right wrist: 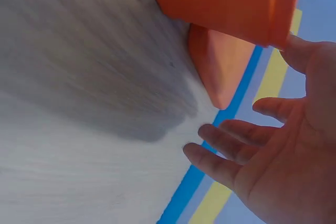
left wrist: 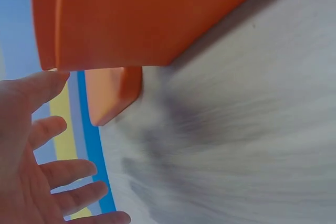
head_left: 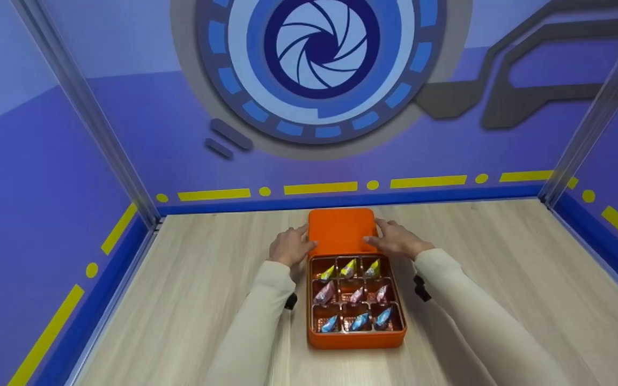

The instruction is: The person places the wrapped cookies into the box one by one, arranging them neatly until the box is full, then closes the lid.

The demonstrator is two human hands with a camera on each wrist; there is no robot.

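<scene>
An orange box [head_left: 357,341] stands uncovered on the table, with a brown divided insert inside. Wrapped candies lie in its compartments: yellow ones [head_left: 348,268] in the far row, pink ones [head_left: 325,293] in the middle, blue ones [head_left: 360,321] in the near row. Directly behind the box lies its orange lid [head_left: 341,230]. My left hand [head_left: 289,246] is at the lid's left side and my right hand [head_left: 399,239] at its right, thumbs over the near corners. Both wrist views show spread, fairly straight fingers on the left hand [left wrist: 31,156] and right hand [right wrist: 273,156]. Exact contact is unclear.
The light wood tabletop [head_left: 207,300] extends to both sides of the box. A blue printed back wall [head_left: 266,166] rises close behind the lid. Side panels with metal corner posts [head_left: 582,118] bound the table left and right.
</scene>
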